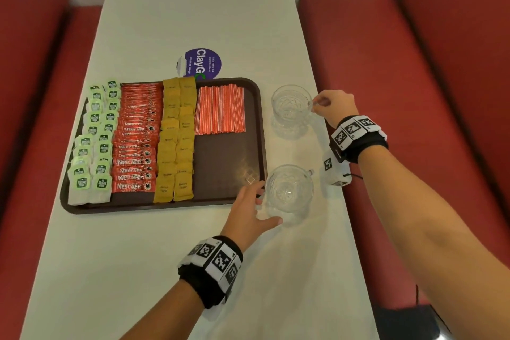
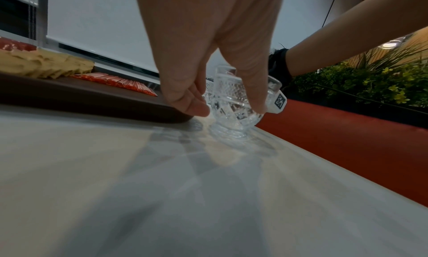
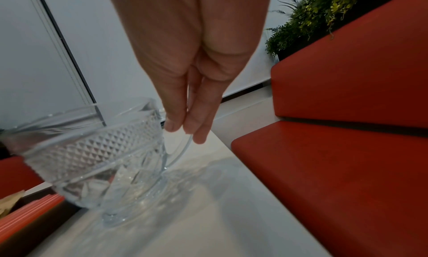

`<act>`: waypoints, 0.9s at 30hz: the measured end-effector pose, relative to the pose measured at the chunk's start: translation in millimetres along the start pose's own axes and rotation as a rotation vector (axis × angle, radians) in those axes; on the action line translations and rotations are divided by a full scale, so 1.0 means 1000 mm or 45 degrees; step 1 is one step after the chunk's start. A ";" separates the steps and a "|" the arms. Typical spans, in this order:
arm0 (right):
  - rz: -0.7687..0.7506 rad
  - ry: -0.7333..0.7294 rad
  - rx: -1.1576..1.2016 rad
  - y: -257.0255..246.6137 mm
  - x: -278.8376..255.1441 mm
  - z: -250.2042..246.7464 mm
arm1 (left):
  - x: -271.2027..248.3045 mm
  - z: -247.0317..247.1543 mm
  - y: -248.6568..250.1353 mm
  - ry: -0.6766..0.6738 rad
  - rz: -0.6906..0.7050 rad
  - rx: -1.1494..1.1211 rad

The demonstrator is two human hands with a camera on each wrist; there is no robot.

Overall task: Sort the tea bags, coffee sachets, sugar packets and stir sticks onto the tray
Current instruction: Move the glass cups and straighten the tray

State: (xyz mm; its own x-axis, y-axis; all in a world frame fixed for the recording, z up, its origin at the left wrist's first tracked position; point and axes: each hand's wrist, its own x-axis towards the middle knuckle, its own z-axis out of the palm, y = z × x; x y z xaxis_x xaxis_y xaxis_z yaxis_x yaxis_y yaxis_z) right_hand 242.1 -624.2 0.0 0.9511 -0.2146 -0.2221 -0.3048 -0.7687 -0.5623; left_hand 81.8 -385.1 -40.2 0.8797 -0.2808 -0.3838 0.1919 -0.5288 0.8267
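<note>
A brown tray [image 1: 226, 163] holds rows of green-labelled tea bags [image 1: 93, 143], red coffee sachets [image 1: 136, 141], brown sugar packets [image 1: 176, 141] and a bundle of red-white stir sticks [image 1: 220, 110]. Two patterned glass cups stand on the table right of the tray. My left hand [image 1: 266, 205] curls round the near cup [image 1: 289, 190], fingers by the tray corner and thumb at the front; in the left wrist view this hand [image 2: 228, 109] grips the same cup [image 2: 234, 118]. My right hand [image 1: 317, 106] pinches the handle of the far cup [image 1: 291, 103]; in the right wrist view its fingertips [image 3: 172, 127] are on the handle of that cup [image 3: 97, 151].
The white table [image 1: 193, 8] runs between red padded benches [image 1: 414, 91] on both sides. A round purple sticker [image 1: 202, 63] lies just behind the tray. The tray's right front part is bare. Green plants [image 2: 359, 85] stand behind the right bench.
</note>
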 end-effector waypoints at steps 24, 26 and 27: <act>0.004 -0.362 0.601 0.055 -0.136 0.024 | 0.013 0.011 0.029 0.032 0.002 -0.110; 0.012 -0.271 0.597 0.058 -0.134 0.023 | 0.020 0.009 0.034 -0.001 0.008 -0.102; 0.020 -0.233 0.599 0.059 -0.132 0.023 | 0.025 0.008 0.037 -0.012 0.007 -0.104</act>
State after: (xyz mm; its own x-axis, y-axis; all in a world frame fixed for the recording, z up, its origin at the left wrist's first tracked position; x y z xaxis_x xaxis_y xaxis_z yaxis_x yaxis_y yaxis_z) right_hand 97.7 -627.6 -21.9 0.9348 -0.0822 -0.3455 -0.3483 -0.4023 -0.8467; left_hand 107.0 -418.1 -22.5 0.8768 -0.2911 -0.3827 0.2223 -0.4603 0.8595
